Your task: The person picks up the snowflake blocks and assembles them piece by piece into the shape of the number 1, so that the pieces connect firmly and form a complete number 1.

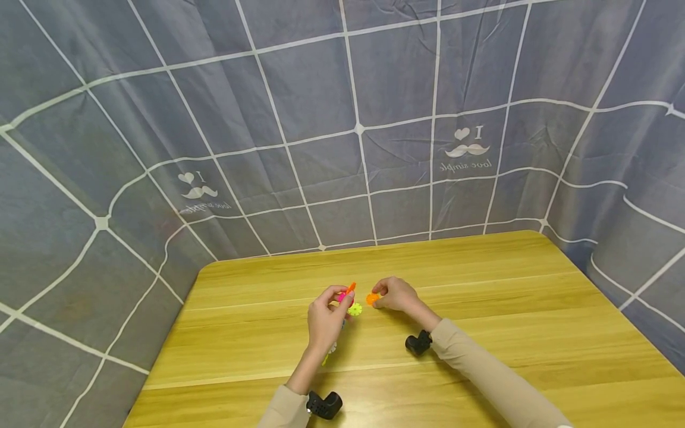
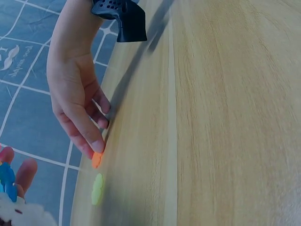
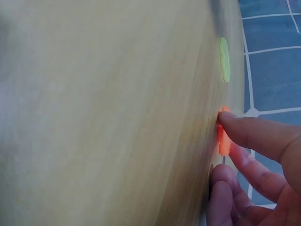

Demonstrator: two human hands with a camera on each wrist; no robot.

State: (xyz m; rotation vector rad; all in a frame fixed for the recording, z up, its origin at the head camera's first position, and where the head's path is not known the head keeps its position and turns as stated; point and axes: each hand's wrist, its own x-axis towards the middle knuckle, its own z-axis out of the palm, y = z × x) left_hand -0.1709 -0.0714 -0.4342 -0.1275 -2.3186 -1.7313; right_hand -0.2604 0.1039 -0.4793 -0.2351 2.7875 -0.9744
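Note:
My left hand grips a chain of interlocking plastic discs. A pink disc and an upright orange disc show at its fingertips. Blue and white discs of the chain appear at the corner of the left wrist view; the palm hides part of it. On the tabletop lies a loose yellow-green notched disc, just beside the left fingertips in the head view. To its right, my right hand pinches a separate orange disc between thumb and forefinger, close at the table surface.
The wood-grain table extends around both hands. Behind it and along its sides hangs a grey curtain with white grid lines. Black cameras sit at both wrists, low over the wood.

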